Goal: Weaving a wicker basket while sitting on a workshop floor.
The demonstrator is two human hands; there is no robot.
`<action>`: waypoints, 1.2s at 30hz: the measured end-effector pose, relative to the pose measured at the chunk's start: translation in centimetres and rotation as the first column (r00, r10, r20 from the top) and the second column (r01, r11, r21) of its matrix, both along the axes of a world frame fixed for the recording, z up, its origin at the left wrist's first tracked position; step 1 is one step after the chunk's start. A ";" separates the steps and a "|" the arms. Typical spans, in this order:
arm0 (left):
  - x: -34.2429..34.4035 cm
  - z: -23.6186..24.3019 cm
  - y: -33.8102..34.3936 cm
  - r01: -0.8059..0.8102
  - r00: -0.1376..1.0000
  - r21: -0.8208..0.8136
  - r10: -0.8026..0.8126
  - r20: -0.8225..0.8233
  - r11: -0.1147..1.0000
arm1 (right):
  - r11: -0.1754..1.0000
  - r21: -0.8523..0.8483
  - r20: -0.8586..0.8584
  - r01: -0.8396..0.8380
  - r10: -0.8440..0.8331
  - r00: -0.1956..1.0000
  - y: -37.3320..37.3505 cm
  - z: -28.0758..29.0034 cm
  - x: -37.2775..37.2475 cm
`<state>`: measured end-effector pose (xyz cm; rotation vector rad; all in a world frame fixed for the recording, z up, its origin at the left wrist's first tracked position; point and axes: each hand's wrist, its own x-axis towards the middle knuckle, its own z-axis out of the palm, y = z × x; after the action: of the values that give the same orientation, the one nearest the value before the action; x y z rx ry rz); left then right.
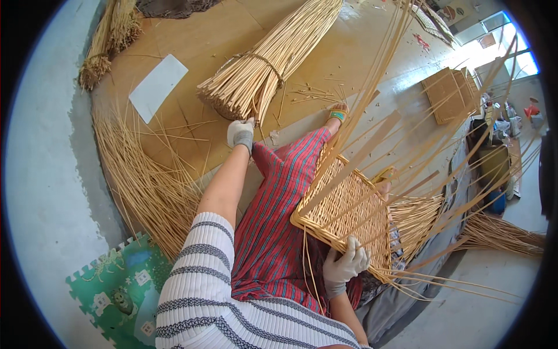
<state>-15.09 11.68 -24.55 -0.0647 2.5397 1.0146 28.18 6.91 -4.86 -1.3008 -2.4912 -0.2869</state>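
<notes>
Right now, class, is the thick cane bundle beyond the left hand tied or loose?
Tied: a brown band circles the bundle close to its nearer end.

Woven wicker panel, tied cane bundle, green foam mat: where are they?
Woven wicker panel [347, 214], head view: middle of its weave.
Tied cane bundle [280, 47], head view: its visible midsection.
Green foam mat [119, 280], head view: its top surface.

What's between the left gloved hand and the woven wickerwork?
In the head view, red striped cloth lies between the left hand and the wickerwork.
</notes>
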 end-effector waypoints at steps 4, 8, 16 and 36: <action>-1.2 -1.9 -0.6 -0.038 0.998 0.035 0.040 -0.040 0.999 | 0.999 -0.037 -0.040 -0.009 0.007 0.999 0.2 -0.2 -0.1; -1.4 -2.5 -0.5 0.018 1.000 0.050 -0.018 0.002 0.999 | 1.000 -0.017 -0.045 -0.016 0.015 0.999 0.3 -0.3 0.0; -2.7 -2.8 -0.9 0.084 0.994 0.023 -0.086 0.066 0.996 | 1.000 0.016 -0.026 -0.007 0.007 1.000 0.0 -0.3 -0.2; 11.4 7.0 -22.6 -0.135 0.725 0.481 -0.245 0.644 0.866 | 0.993 -0.114 -0.103 -0.028 0.016 0.995 -0.2 1.7 -0.5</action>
<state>-3.66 -10.92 -17.59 -0.1795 1.5363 1.2937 27.71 6.71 -3.19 -1.2965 -2.4661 -0.0710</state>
